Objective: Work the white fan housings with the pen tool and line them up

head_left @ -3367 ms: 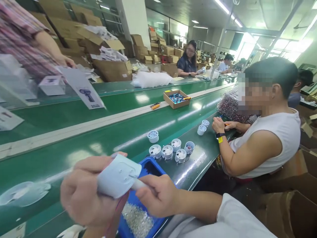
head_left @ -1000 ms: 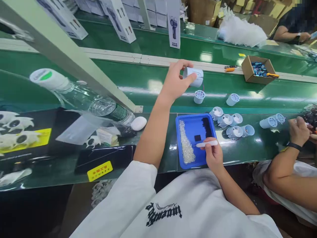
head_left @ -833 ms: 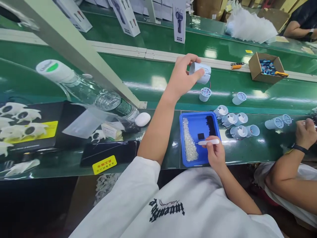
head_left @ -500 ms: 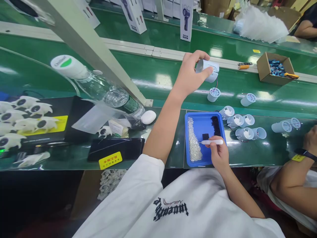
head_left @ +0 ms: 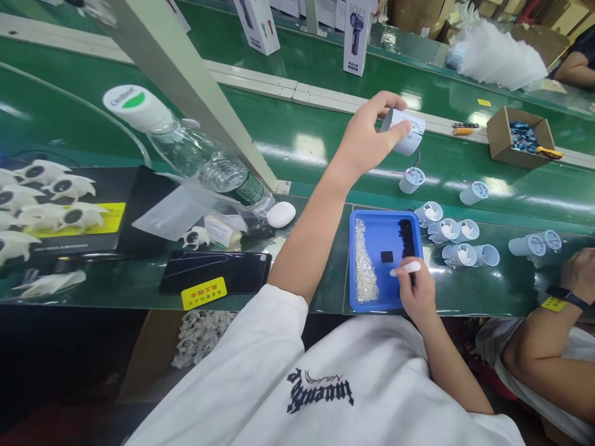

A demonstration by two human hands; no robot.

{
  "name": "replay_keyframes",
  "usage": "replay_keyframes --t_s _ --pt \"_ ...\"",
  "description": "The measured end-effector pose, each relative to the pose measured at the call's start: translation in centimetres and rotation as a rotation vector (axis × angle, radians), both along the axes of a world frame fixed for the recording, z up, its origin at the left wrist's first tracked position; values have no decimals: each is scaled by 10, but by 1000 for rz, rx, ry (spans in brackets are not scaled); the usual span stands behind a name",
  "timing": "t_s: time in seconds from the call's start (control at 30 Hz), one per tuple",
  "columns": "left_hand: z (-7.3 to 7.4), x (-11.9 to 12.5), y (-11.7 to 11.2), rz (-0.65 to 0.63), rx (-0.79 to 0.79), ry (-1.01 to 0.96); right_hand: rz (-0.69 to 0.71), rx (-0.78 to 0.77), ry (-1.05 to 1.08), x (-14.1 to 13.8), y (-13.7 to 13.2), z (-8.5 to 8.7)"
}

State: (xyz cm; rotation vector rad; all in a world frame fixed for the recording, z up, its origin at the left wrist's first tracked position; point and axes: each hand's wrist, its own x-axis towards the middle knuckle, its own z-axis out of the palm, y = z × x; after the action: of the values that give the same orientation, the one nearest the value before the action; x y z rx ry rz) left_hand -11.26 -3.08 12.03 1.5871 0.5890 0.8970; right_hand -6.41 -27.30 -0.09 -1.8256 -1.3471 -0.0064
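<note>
My left hand (head_left: 377,133) grips a pale blue cylindrical housing (head_left: 409,137) on its side above the green bench, with thin wires hanging beneath it. A smaller pale blue cylinder (head_left: 411,180) stands just below. In my right hand (head_left: 417,291) is a white pen-like tool (head_left: 406,268), pinched over the blue tray (head_left: 353,260), its tip pointing left. Small clear-white pieces (head_left: 365,266) are heaped along the tray's left side. Black pieces (head_left: 406,237) lie at its upper right, and a black square (head_left: 387,256) sits near the middle. Whether the tip carries anything is too small to tell.
Several pale blue cylinders (head_left: 458,238) stand right of the tray. Farther back is a cardboard box (head_left: 520,139) of small parts. A large bottle (head_left: 204,155), a metal post (head_left: 195,93) and a black phone-like slab (head_left: 214,271) are on the left. A co-worker's arm (head_left: 548,328) rests at right.
The white tool has drawn back right from the white pieces and turned in my right hand. My left hand still holds the housing. The whole view has shifted slightly.
</note>
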Motion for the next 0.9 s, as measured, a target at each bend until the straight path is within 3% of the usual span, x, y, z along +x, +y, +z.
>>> replay_keyframes --t_s 0.17,0.57,0.77,0.9 --pt "6 -3 -1 -87 -208 -46 -154 130 83 14 -10 -8" --pt "9 -2 5 -118 -415 -193 -156 60 127 14 -12 -10" --pt "9 -2 3 -98 -454 -212 -179 106 213 15 -14 -13" --pt "6 -1 3 -167 -417 -291 -177 97 190 15 -12 -13"
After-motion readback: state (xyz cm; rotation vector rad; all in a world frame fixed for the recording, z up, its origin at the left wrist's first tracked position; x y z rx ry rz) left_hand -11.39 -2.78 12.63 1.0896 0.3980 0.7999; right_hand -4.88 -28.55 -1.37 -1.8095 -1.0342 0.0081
